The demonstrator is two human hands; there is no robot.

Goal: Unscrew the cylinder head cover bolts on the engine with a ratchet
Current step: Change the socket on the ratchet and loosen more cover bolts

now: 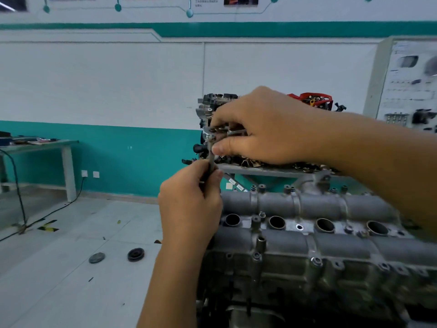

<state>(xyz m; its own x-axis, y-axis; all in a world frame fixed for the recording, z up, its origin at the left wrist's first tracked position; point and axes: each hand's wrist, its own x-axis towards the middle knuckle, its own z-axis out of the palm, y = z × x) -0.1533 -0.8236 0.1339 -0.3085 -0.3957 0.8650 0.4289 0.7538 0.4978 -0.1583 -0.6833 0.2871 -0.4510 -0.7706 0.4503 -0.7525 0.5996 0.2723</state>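
Left hand (189,200) grip wraps the thin metal ratchet (211,157) handle, tool raised above the engine's left end. Right hand (257,126) grip pinches the ratchet head, thumb and fingers curled on it. Engine (307,247): rough cast grey metal, ribbed cover, four round plug wells, small hex bolts (256,256). Pale tiled floor (71,268), teal-white wall, cluttered surface (272,171) behind.
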